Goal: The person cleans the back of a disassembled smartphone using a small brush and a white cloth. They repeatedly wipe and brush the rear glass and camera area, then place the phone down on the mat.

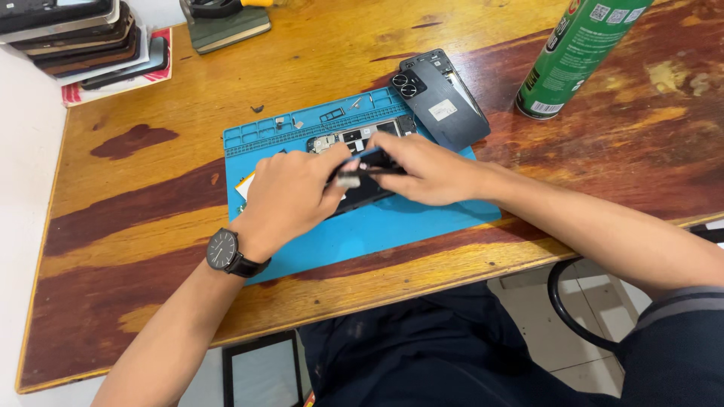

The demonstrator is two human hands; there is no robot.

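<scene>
- Opened smartphone (pixel 362 162) lies on the blue repair mat (pixel 377 226), back side up with its circuit board exposed at the far end. Its long axis runs from the near left to the far right, roughly parallel to the mat's long edges; the camera end points away from the person.
- Left hand (pixel 290 197), with a dark wristwatch (pixel 226 252) on the wrist, rests over the phone's near half. Fingers are curled in; thumb and forefinger pinch a small grey piece (pixel 348 179) just above the phone. What the piece is cannot be told.
- Right hand (pixel 426 169) comes in from the right and lies on the phone's middle, fingers bent and pressed down on the dark body. Whether it grips anything of its own cannot be told.
- Detached dark back cover (pixel 445 94) lies tilted at the mat's far right corner, partly off the mat, just beside the phone's far end.
- Small screws and parts (pixel 290 120) sit in the mat's far tray row.
- Green spray can (pixel 577 56) stands well apart on the right of the wooden table (pixel 136 188).
- Stack of phones (pixel 83 38) occupies the far left corner.
- Open table surface left of the mat and right of it, up to the near edge.
</scene>
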